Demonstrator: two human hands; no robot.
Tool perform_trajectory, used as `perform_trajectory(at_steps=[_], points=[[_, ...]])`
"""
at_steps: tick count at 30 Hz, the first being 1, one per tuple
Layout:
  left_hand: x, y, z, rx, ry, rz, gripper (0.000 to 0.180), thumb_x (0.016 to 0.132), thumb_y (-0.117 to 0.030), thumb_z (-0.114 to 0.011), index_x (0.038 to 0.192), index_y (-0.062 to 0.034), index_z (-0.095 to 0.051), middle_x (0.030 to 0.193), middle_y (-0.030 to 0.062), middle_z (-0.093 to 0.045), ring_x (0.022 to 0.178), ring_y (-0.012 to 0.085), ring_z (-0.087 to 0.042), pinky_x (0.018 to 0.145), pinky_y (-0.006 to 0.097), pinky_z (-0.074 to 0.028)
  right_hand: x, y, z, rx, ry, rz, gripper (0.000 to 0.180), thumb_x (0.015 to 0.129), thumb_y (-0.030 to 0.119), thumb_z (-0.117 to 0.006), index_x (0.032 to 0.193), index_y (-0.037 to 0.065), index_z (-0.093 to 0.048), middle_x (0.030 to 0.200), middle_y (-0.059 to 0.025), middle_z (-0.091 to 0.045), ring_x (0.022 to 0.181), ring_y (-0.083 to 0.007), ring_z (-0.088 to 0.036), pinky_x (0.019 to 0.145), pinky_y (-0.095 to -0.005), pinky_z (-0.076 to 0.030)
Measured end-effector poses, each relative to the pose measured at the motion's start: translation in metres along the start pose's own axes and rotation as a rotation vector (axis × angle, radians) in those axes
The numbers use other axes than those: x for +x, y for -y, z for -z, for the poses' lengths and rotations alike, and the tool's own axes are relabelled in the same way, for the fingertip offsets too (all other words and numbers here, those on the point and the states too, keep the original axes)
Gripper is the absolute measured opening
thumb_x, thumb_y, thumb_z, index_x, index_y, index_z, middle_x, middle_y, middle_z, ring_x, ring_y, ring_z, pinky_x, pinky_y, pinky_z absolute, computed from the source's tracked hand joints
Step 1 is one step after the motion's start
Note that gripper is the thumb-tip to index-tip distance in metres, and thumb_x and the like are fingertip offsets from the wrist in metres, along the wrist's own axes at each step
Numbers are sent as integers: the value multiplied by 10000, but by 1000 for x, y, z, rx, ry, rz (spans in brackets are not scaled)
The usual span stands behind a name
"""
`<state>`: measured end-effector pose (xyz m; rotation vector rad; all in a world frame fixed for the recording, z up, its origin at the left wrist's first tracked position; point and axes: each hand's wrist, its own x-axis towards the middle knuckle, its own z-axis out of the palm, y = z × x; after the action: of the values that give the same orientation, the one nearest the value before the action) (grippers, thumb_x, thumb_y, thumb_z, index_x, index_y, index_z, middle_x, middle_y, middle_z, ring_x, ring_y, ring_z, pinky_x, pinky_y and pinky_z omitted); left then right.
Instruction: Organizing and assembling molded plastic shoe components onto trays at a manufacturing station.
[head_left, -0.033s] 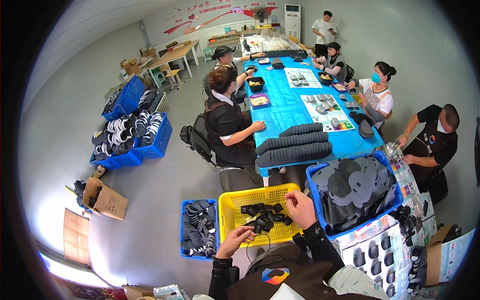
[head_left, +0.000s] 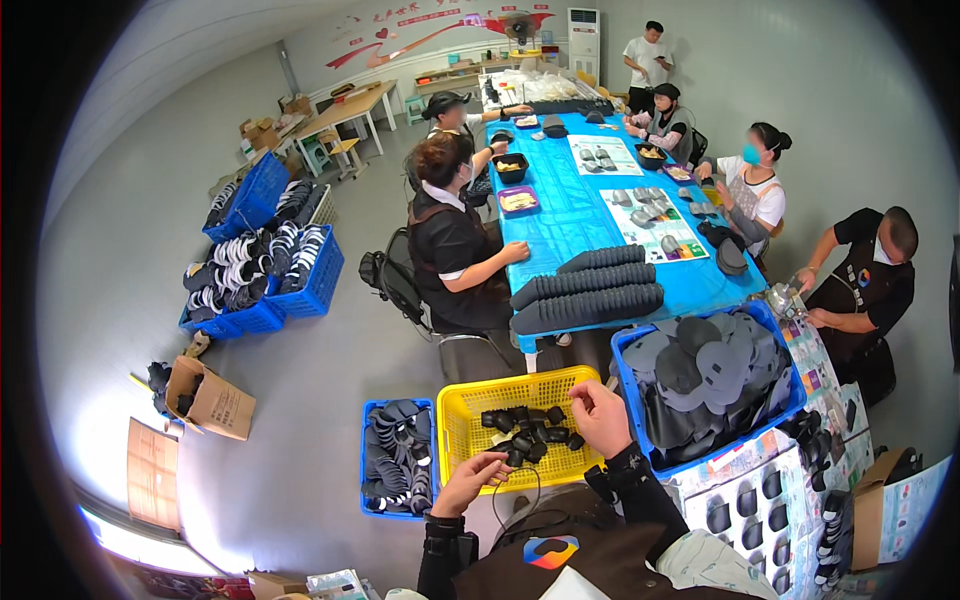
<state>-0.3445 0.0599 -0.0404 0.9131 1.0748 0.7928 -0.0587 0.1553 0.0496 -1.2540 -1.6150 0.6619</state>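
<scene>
In front of me stands a yellow plastic basket (head_left: 452, 402) with small curved black pieces (head_left: 530, 432) heaped in it. Over its near left rim is my left hand (head_left: 474, 481), thumb and fingers pinched together beside one of the black pieces; whether it grips that piece I cannot make out. My right hand (head_left: 600, 418) hovers at the basket's right side, fingers curled in to the thumb, and what is between them is hidden. A thin black cord (head_left: 538, 487) loops below the left hand. Both wrists wear black bands.
Left of the basket is a blue crate (head_left: 366, 478) of dark shoe-like parts. To the right, a larger blue crate (head_left: 798, 400) holds flat grey-black pieces. Beyond stands a blue-covered table (head_left: 560, 230) with stacked black rows (head_left: 590, 305). Several people sit around it; one co-worker (head_left: 862, 285) stands at right.
</scene>
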Motion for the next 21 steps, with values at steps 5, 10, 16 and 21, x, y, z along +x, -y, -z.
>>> perform_trajectory(at_steps=[5,10,16,21], points=[[1,2,0,-13,13,4,370,1086,-242,-585,1368,-3,-606,1199,110,-728,975,118,-675,888,262,-534,1,-7,-5,-24,9,2,98,895,60,-670,987,27,-678,868,-128,-708,749,-264,-708,698,-352,-565],[2,6,0,-24,-5,7,366,1092,-235,-571,1376,-8,-614,1138,71,-736,977,112,-685,869,250,-534,1,-5,-5,-18,33,8,107,894,65,-669,996,32,-672,860,-129,-707,767,-273,-714,701,-360,-567],[6,9,-1,-8,-5,23,366,1079,-259,-603,1353,-17,-622,1145,84,-734,972,122,-682,865,270,-538,1,-6,-3,-20,42,0,106,896,73,-665,994,32,-672,864,-132,-707,770,-287,-713,705,-362,-566],[12,13,-1,-21,12,26,364,1079,-262,-604,1350,-21,-626,1145,82,-734,973,114,-679,856,258,-527,3,-5,-2,-19,34,13,95,898,65,-662,987,33,-674,861,-133,-705,766,-288,-710,699,-362,-562]])
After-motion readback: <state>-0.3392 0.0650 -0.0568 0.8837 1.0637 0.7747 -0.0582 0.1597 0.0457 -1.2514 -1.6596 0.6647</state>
